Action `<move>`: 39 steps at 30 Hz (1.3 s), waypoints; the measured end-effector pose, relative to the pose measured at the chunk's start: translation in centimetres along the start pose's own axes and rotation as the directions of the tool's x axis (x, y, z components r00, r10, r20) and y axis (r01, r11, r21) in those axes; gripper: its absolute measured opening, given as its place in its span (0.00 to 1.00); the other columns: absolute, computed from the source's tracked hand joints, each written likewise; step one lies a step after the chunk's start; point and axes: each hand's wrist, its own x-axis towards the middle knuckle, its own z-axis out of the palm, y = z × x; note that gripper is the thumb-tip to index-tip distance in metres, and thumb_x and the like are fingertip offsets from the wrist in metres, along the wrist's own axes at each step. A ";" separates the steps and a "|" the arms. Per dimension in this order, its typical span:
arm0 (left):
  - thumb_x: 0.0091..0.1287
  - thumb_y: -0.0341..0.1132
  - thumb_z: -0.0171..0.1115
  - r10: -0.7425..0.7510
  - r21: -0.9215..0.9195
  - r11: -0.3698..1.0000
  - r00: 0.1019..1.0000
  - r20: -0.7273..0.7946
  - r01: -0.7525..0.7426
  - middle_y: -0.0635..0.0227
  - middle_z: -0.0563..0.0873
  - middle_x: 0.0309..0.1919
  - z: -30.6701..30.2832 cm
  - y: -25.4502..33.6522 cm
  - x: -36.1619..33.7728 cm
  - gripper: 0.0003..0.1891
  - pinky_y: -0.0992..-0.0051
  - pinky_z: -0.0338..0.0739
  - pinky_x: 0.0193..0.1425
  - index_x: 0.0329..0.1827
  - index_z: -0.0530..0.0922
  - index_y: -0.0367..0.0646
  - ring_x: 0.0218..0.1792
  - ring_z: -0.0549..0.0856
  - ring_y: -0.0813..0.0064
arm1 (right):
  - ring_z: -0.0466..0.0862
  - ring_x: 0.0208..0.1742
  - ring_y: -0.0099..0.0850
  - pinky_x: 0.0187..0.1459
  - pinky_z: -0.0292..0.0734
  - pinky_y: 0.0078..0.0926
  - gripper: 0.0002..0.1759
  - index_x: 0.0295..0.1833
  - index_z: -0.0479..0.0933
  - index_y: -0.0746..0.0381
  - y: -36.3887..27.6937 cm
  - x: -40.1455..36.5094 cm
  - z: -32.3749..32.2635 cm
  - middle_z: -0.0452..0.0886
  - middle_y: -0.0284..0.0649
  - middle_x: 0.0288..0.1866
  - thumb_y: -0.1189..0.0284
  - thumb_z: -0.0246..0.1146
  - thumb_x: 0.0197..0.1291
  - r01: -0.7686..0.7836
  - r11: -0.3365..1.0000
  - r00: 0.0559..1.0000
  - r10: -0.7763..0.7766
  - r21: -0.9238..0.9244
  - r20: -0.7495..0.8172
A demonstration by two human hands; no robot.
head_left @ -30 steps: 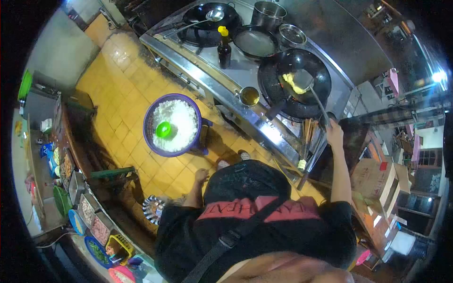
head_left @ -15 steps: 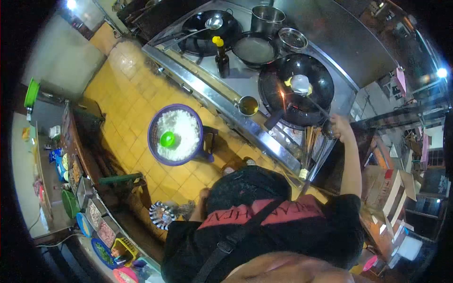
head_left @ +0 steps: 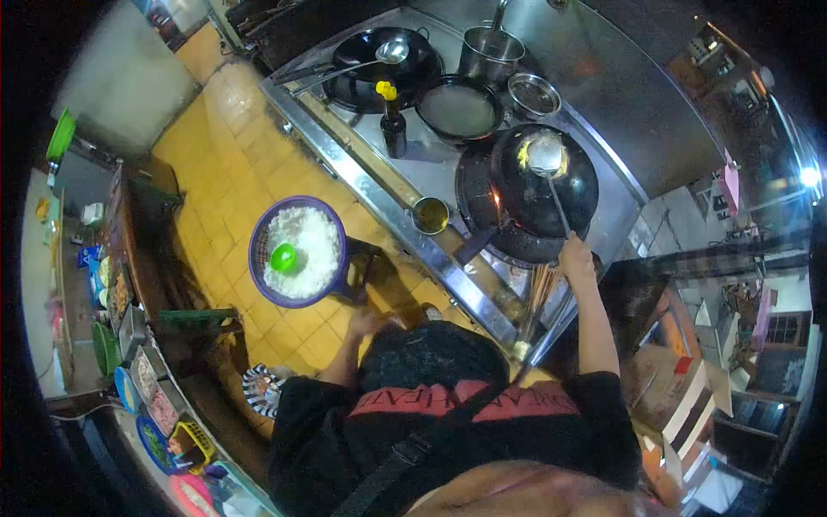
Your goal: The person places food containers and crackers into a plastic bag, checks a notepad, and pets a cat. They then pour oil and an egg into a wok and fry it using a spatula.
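My right hand [head_left: 577,256] is wrapped round the long handle of a metal wok spatula [head_left: 546,156]. The spatula's broad head is inside a large black wok [head_left: 564,202], against yellow food that looks like egg [head_left: 524,155]. Flame [head_left: 496,198] shows at the wok's left side, over the burner. My left hand [head_left: 369,322] is low beside my body, nearest the purple basket [head_left: 256,258] of white rice [head_left: 314,246]; its fingers are too blurred to read. A green bowl [head_left: 283,258] rests on the rice.
On the stove stand a second wok [head_left: 345,53] with a ladle [head_left: 392,52], a frying pan [head_left: 459,110], a saucepan [head_left: 491,56] and a dark bottle [head_left: 394,129]. A metal cup [head_left: 430,215] sits at the front edge. Ingredient trays [head_left: 164,409] line the left counter.
My right hand and the spatula handle have swung left and nearer my body, the spatula's head still in the wok. My left hand has come forward. The whole view has shifted slightly.
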 end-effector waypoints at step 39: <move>0.55 0.43 0.55 -0.156 0.423 0.879 0.971 -0.180 0.220 0.61 0.83 0.23 -3.4 -1.4 -9.2 0.16 0.70 0.74 0.30 0.34 0.81 0.38 0.22 0.80 0.68 | 0.79 0.39 0.53 0.42 0.75 0.43 0.13 0.40 0.74 0.67 -0.7 0.2 -2.3 0.78 0.57 0.35 0.70 0.52 0.53 0.294 0.908 0.954 -0.300 -0.297 0.029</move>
